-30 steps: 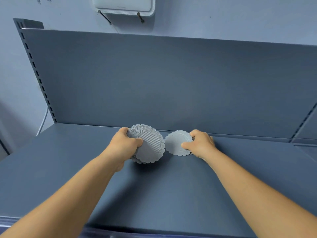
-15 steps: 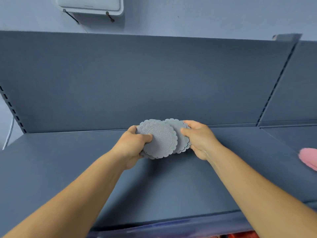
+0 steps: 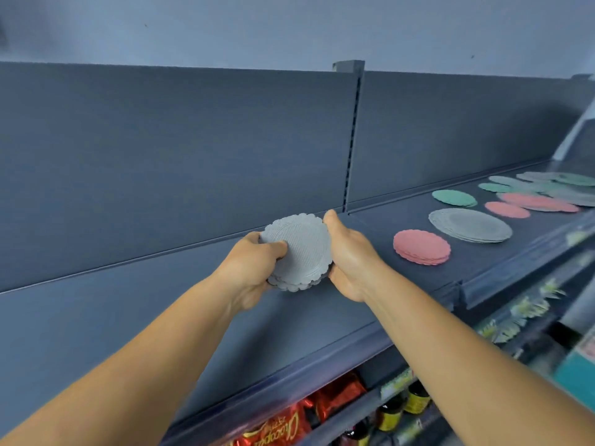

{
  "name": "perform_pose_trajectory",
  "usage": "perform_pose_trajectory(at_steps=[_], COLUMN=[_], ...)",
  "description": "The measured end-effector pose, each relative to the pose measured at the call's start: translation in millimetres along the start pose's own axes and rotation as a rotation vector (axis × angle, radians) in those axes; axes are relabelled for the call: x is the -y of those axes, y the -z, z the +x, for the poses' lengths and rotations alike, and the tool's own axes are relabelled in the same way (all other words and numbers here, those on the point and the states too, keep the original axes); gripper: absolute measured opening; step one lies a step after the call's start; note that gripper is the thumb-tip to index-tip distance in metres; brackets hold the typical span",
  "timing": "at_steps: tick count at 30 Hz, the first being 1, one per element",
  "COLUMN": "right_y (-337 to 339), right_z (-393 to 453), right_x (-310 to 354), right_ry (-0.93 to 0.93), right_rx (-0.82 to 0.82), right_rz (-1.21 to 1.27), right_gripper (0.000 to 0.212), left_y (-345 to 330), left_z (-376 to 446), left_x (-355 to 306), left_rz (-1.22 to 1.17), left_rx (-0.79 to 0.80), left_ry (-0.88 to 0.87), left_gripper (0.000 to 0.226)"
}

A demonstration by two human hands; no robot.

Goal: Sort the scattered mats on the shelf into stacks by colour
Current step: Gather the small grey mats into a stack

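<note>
Grey stack (image 3: 297, 252) held just above the shelf (image 3: 161, 310), left of the pink stack (image 3: 421, 247). Left hand (image 3: 254, 268) fingers curl over its near edge; right hand (image 3: 349, 257) cups the far side, fingers wrapped underneath.

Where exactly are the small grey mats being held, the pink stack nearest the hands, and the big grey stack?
Small grey scalloped mats (image 3: 297, 249): head view, centre of the top mat's ribbed face.
Pink scalloped mat stack (image 3: 421, 245): head view, middle of the top mat.
Large grey round mat stack (image 3: 470, 224): head view, centre of the top mat.
</note>
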State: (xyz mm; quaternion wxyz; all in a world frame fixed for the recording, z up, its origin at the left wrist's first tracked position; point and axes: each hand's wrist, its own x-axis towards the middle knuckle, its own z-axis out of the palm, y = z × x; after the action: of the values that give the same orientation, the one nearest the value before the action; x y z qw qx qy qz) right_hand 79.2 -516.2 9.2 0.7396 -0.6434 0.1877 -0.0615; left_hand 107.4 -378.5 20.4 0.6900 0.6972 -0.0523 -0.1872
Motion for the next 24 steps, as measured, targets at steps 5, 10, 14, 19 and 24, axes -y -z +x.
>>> perform_pose_trajectory(at_steps=[5, 10, 14, 19, 24], right_y=[77.3, 158.8, 222.4, 294.8, 356.3], right_z=[1.3, 0.1, 3.3, 7.4, 17.6], right_x=[13.2, 21.3, 29.7, 42.5, 49.0], right_ry=[-0.004, 0.088, 0.124, 0.166, 0.183], right_rx=[-0.079, -0.088, -0.079, -0.128, -0.176], right_rz=[-0.071, -0.255, -0.35, -0.426, -0.391], right_gripper=[0.081, 0.034, 0.041, 0.052, 0.049], left_y=[-77.8, -159.6, -223.9, -299.1, -362.1], left_z=[14.8, 31.1, 41.2, 47.8, 65.3], left_x=[1.5, 2.7, 1.2, -1.8, -3.2], left_rz=[0.006, 0.025, 0.032, 0.113, 0.162], left_rx=[0.041, 0.028, 0.056, 0.133, 0.164], left_ry=[0.001, 0.005, -0.006, -0.035, -0.052], left_gripper=[0.028, 0.034, 0.033, 0.033, 0.031])
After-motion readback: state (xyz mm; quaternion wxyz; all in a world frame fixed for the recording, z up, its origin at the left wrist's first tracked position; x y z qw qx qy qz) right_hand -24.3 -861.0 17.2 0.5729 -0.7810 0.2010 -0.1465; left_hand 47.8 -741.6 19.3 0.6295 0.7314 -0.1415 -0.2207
